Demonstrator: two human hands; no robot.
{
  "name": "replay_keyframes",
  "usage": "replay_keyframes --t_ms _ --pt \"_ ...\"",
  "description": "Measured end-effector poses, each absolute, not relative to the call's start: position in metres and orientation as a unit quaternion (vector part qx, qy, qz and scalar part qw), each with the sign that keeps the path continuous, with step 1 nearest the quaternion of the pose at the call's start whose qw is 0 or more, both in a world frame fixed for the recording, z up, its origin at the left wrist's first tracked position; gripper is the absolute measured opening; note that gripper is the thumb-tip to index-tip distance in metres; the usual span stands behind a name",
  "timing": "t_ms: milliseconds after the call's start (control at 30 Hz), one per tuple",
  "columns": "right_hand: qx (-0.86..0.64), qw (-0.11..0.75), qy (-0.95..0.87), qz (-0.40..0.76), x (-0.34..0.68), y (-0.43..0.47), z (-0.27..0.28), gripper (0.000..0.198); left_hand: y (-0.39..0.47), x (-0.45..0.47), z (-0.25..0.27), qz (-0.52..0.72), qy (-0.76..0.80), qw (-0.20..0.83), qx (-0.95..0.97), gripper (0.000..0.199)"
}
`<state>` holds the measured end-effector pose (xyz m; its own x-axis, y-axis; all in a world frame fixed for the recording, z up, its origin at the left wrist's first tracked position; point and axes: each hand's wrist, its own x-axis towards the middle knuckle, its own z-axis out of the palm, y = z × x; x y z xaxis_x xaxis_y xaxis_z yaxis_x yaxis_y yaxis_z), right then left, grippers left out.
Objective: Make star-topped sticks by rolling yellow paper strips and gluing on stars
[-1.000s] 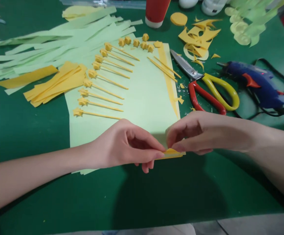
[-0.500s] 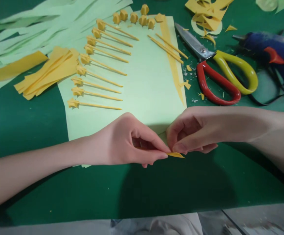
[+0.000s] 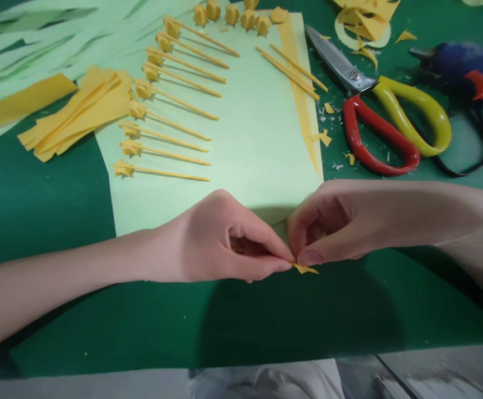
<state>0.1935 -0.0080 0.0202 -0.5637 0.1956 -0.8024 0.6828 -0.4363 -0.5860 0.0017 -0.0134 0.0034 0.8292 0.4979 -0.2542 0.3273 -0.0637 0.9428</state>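
Yellow paper (image 3: 305,270): our left hand (image 3: 216,244) pinches it between thumb and forefinger.
Right hand (image 3: 349,216): curled close beside it; whether gripping, we cannot tell.

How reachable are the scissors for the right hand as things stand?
Likely yes: nothing sizeable shows between the right hand and the scissors, their red handle nearest. Its fingertips are busy at the yellow paper, though.

green tabletop (image 3: 100,327) | greyish floor (image 3: 469,368) below | broad shadow (image 3: 299,321) near front edge
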Motion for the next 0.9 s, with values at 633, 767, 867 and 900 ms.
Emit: replay_keyframes --t_ms 633,767,867,900 --pt "0.480 0.147 0.505 -0.702 0.1892 -0.0104 0.0284 0.007 -0.0122 0.0017 0.0023 0.048 0.288 0.631 0.719 0.011" --pt "0.478 0.164 0.484 -0.715 0.1894 -0.0091 0.0285 0.005 -0.0119 0.0016 0.0007 0.056 0.264 0.628 0.730 0.012" --pt "0.478 0.169 0.470 -0.722 0.1896 -0.0088 0.0287 0.006 -0.0117 0.0017 0.0005 0.058 0.259 0.627 0.733 0.013" --pt "0.478 0.169 0.470 -0.723 0.1897 -0.0088 0.0287 0.007 -0.0116 0.0018 0.0007 0.059 0.257 0.626 0.734 0.013"
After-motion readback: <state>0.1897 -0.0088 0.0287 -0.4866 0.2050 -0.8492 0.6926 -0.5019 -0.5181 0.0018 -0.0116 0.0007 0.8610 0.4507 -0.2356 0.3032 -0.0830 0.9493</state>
